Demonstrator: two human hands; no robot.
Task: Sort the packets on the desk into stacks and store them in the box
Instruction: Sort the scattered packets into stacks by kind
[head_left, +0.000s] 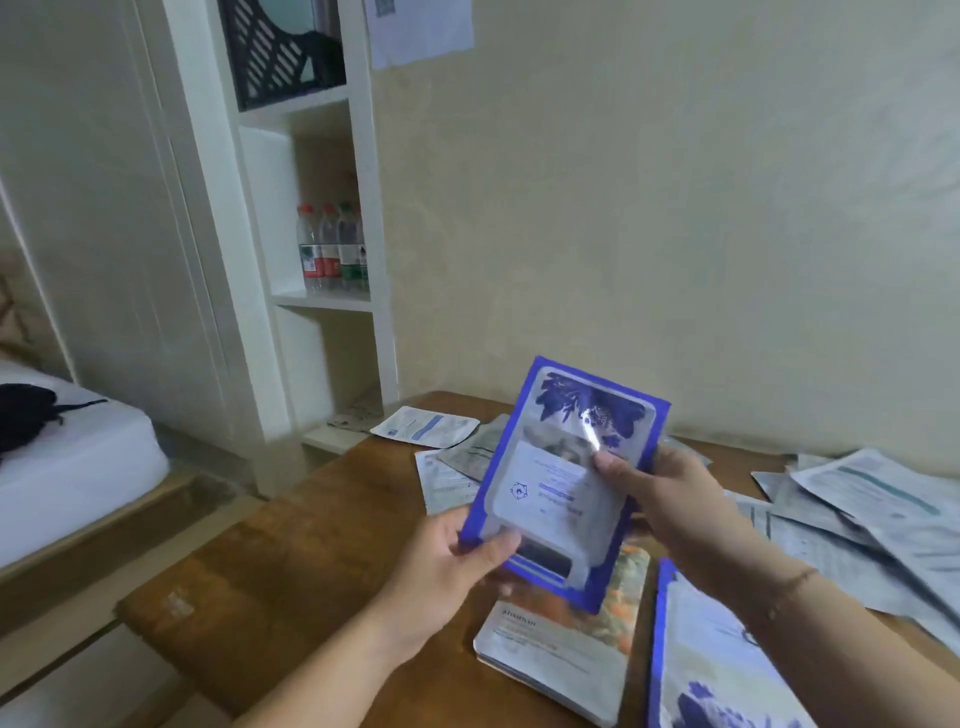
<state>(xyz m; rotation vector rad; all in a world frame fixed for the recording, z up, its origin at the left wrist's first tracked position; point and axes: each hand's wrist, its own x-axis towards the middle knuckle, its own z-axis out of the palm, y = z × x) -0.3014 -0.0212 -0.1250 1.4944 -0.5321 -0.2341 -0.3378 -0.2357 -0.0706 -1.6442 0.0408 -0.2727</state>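
Observation:
I hold a blue-bordered packet (563, 478) upright above the wooden desk (291, 561). My left hand (447, 566) grips its lower left corner, thumb on the front. My right hand (660, 499) pinches its right edge. Below it lies a stack of packets with an orange picture (566, 644). To the right of that stack lies a stack of blue-bordered packets (706, 670), partly under my right forearm. Loose white and grey packets (872, 519) are scattered at the right, and a few more lie at the desk's far edge (431, 428). No box is in view.
A white shelf unit (322, 218) stands left of the desk with water bottles (332, 247) on a shelf and a dark basket (275, 47) above. A bed with a white mattress (62, 467) is at the far left. A wall rises behind the desk.

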